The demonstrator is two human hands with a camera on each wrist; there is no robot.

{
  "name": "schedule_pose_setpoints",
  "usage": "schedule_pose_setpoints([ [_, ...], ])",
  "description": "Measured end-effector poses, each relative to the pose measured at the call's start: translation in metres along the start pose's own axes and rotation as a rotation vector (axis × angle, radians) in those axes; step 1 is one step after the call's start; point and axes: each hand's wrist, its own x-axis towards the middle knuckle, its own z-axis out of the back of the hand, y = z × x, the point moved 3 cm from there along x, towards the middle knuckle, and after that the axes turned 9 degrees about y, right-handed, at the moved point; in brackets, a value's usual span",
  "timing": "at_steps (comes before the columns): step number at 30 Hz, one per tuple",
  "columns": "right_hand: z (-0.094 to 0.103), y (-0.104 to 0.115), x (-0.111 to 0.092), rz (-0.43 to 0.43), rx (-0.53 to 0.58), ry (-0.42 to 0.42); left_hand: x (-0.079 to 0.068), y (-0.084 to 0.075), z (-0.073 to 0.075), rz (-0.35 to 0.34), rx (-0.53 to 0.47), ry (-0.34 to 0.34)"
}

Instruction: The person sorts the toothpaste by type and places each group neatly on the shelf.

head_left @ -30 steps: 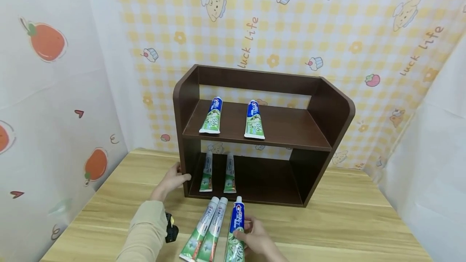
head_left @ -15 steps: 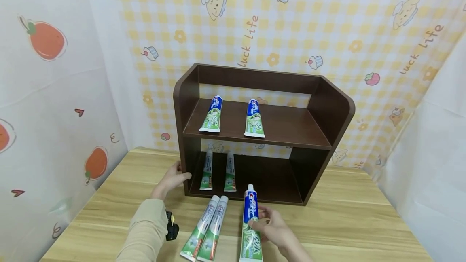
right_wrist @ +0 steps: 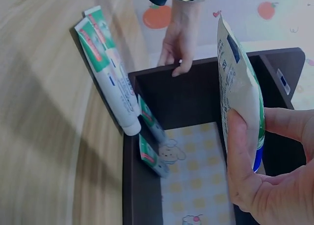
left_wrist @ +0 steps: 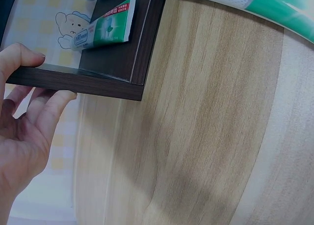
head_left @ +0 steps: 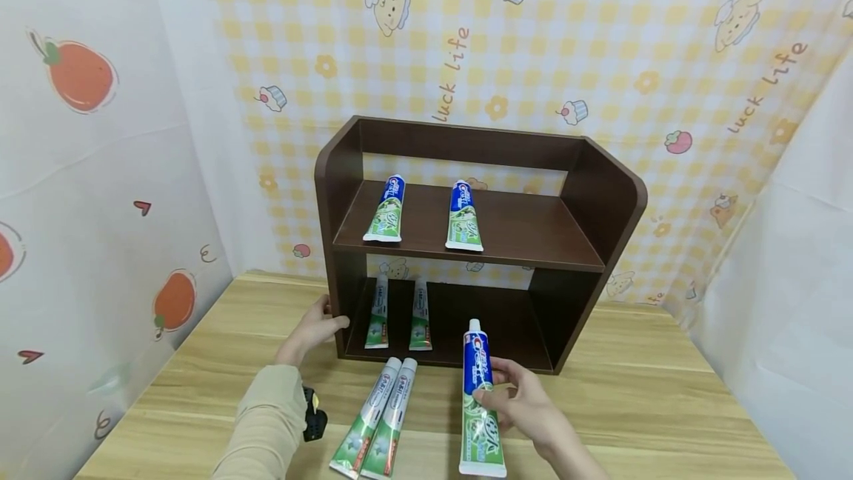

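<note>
A blue, white and green toothpaste tube (head_left: 481, 421) is held by my right hand (head_left: 529, 402), thumb on its face and fingers behind, in front of the shelf's lower right opening. In the right wrist view that tube (right_wrist: 240, 87) shows its pale back and edge. My left hand (head_left: 316, 330) grips the left side panel of the dark brown shelf (head_left: 533, 232); the left wrist view shows thumb and fingers on either side of the panel (left_wrist: 98, 84). Two blue-green tubes (head_left: 385, 210) (head_left: 463, 217) lie on the upper board, and two silver-green tubes (head_left: 378, 313) (head_left: 420, 315) on the lower.
Two more silver-green toothpaste tubes (head_left: 366, 421) (head_left: 392, 421) lie side by side on the wooden table (head_left: 620, 391) before the shelf. A patterned cloth (head_left: 280, 43) hangs behind the shelf. A black device (head_left: 314, 415) is strapped at the left wrist.
My right hand has moved the blue-green tube right and forward, away from the two silver-green tubes on the table. My left hand keeps its grip on the side panel.
</note>
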Motion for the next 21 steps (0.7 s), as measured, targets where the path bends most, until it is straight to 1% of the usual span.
schedule_pose_setpoints([
  [5, 0.006, 0.002, -0.003, 0.007, 0.002, 0.006, 0.0, 0.0, 0.0, 0.011, -0.003, 0.011],
  [9, 0.01, 0.006, -0.005, 0.014, -0.001, -0.005, 0.0, -0.001, 0.0, 0.018, -0.004, 0.02],
  [14, 0.016, 0.013, -0.009, 0.026, -0.012, -0.019, 0.0, -0.001, 0.0, 0.006, 0.001, 0.007],
  [21, 0.023, 0.021, -0.015, 0.038, -0.042, -0.033, 0.0, 0.001, 0.0, 0.019, -0.011, 0.012],
])
